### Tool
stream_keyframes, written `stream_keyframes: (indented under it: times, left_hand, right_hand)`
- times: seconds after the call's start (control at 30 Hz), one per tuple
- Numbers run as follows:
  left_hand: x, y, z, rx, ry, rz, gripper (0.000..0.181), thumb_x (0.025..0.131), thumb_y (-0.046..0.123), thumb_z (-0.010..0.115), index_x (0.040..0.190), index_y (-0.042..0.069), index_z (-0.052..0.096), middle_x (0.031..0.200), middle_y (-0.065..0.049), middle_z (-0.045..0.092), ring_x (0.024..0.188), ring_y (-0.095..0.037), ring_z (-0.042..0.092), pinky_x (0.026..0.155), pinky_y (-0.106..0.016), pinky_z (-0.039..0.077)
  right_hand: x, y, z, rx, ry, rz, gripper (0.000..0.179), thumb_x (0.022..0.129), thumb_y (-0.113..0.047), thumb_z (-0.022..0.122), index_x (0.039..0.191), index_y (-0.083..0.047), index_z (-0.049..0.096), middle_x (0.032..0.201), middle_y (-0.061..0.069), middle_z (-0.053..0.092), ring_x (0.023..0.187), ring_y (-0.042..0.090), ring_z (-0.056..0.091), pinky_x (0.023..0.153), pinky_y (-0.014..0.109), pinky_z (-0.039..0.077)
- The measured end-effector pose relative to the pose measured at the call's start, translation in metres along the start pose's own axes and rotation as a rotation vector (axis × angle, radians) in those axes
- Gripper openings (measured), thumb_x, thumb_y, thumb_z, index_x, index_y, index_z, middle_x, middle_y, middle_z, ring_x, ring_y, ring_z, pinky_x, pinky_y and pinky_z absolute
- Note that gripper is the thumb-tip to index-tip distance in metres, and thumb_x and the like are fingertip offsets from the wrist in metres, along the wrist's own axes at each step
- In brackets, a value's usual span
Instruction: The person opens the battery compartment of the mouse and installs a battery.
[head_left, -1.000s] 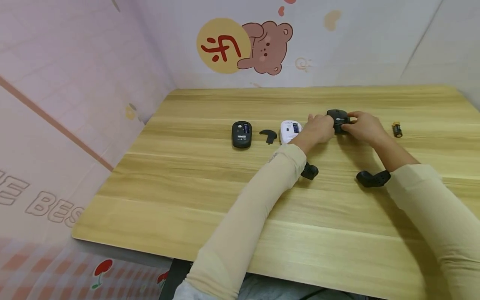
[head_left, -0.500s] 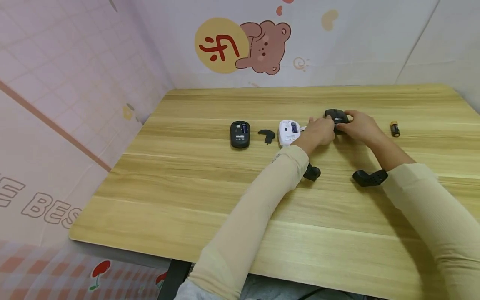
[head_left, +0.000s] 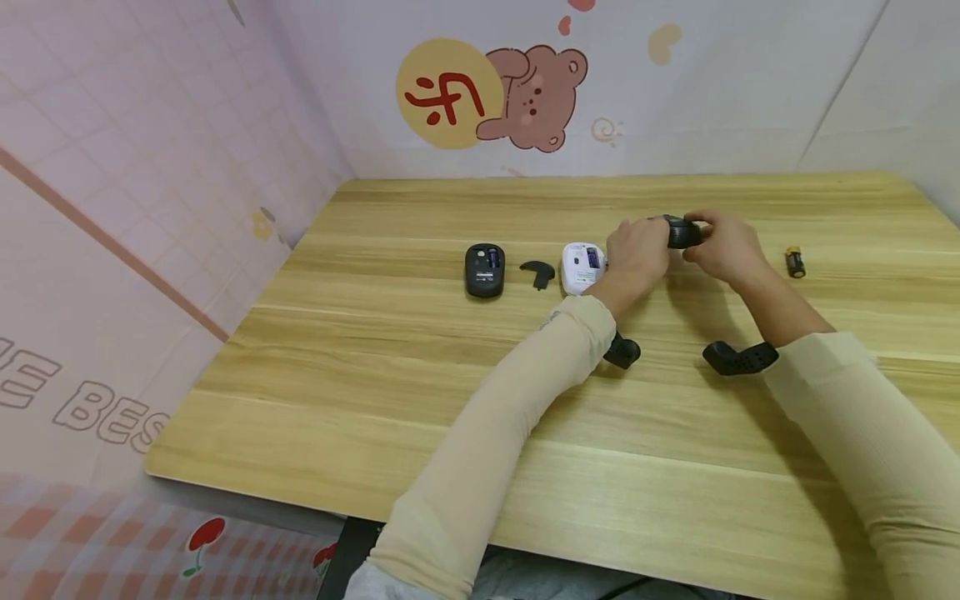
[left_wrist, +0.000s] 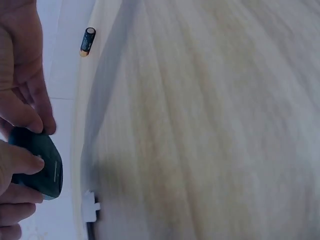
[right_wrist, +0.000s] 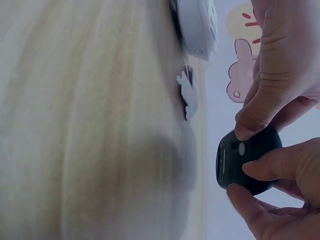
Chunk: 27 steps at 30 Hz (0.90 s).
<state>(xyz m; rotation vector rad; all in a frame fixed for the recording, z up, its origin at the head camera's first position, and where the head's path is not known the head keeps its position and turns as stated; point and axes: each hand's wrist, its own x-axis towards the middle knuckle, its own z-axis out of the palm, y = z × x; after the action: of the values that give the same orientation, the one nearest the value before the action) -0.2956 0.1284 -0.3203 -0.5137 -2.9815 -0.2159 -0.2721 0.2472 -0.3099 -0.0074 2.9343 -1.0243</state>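
Observation:
Both hands hold a dark computer mouse [head_left: 682, 233] above the table's far side. My left hand [head_left: 637, 252] grips its left end, with the thumb pressed on the face turned toward me in the left wrist view. My right hand [head_left: 726, 247] pinches the other end between thumb and fingers. On that face of the mouse [right_wrist: 245, 157], a small pale oval and a slot show in the right wrist view. To the left lies a white mouse [head_left: 581, 267], underside up, a battery in its bay. A small white cover piece [right_wrist: 188, 95] rests on the table near it.
Further left lie a black mouse [head_left: 484, 270], underside up with its battery bay uncovered, and a black battery cover [head_left: 538, 273]. One loose battery [head_left: 795, 262] lies to the right of my hands. A patterned wall [head_left: 720, 100] stands behind the table [head_left: 300, 400].
The dark mouse, earlier low over the table with its top showing, is now raised and tilted. My left hand has risen with it and covers more of its left end.

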Motion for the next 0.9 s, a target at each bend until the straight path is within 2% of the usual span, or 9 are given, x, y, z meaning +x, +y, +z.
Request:
stream_keyframes:
  times: [0.1,0.23,0.3,0.37,0.47,0.67,0.9]
  left_hand:
    - [-0.002,-0.005,-0.006,0.053,0.031,0.054,0.021,0.096,0.020,0.048,0.109,0.025,0.064,0.098,0.013,0.064,0.093,-0.004,0.059,0.100,-0.022,0.034]
    - [-0.006,-0.010,-0.015,0.091,0.038,0.081,0.021,0.096,0.028,0.050,0.110,0.024,0.064,0.092,0.013,0.066,0.091,-0.003,0.061,0.108,-0.025,0.026]
    - [-0.008,-0.013,-0.020,0.083,0.042,0.080,0.020,0.094,0.033,0.052,0.105,0.024,0.066,0.089,0.012,0.066,0.087,-0.006,0.061,0.099,-0.026,0.038]
    - [-0.011,-0.016,-0.024,0.068,0.044,0.079,0.022,0.093,0.038,0.053,0.105,0.024,0.066,0.089,0.010,0.066,0.086,-0.009,0.060,0.085,-0.027,0.049]
    - [-0.015,-0.023,-0.030,0.035,0.040,0.085,0.024,0.092,0.041,0.054,0.106,0.025,0.065,0.092,0.008,0.065,0.085,-0.010,0.057,0.063,-0.025,0.051]
    - [-0.021,-0.036,-0.037,-0.053,0.037,0.128,0.021,0.093,0.039,0.053,0.102,0.024,0.064,0.093,0.009,0.063,0.083,-0.007,0.056,0.061,-0.023,0.049]
    - [-0.029,-0.047,-0.042,-0.209,0.036,0.154,0.024,0.092,0.039,0.055,0.108,0.024,0.064,0.098,0.008,0.063,0.084,-0.005,0.057,0.064,-0.020,0.046]
  right_hand:
    - [-0.002,-0.004,-0.001,-0.017,0.061,-0.030,0.052,0.087,-0.002,0.055,0.136,0.003,0.038,0.121,0.035,0.047,0.101,0.049,0.049,0.071,0.045,0.047]
    - [-0.005,-0.009,-0.003,-0.025,0.098,-0.058,0.045,0.089,-0.005,0.056,0.132,0.002,0.043,0.116,0.034,0.051,0.097,0.047,0.053,0.058,0.030,0.046]
    - [-0.007,-0.011,-0.004,-0.016,0.095,-0.067,0.044,0.091,-0.007,0.056,0.133,0.002,0.044,0.116,0.034,0.052,0.099,0.046,0.054,0.057,0.026,0.046]
    - [-0.009,-0.012,-0.005,-0.006,0.094,-0.077,0.044,0.092,-0.010,0.056,0.133,0.001,0.045,0.117,0.033,0.052,0.100,0.045,0.055,0.059,0.026,0.048]
    - [-0.013,-0.015,-0.005,0.006,0.094,-0.095,0.044,0.093,-0.013,0.056,0.134,0.000,0.045,0.116,0.032,0.053,0.101,0.045,0.055,0.065,0.032,0.052]
    - [-0.021,-0.021,-0.004,0.012,0.092,-0.139,0.045,0.094,-0.016,0.056,0.134,0.000,0.046,0.114,0.031,0.054,0.099,0.044,0.056,0.074,0.048,0.050]
    - [-0.028,-0.028,-0.007,0.039,0.065,-0.152,0.047,0.094,-0.020,0.055,0.136,0.000,0.045,0.116,0.029,0.052,0.100,0.042,0.053,0.076,0.047,0.049]
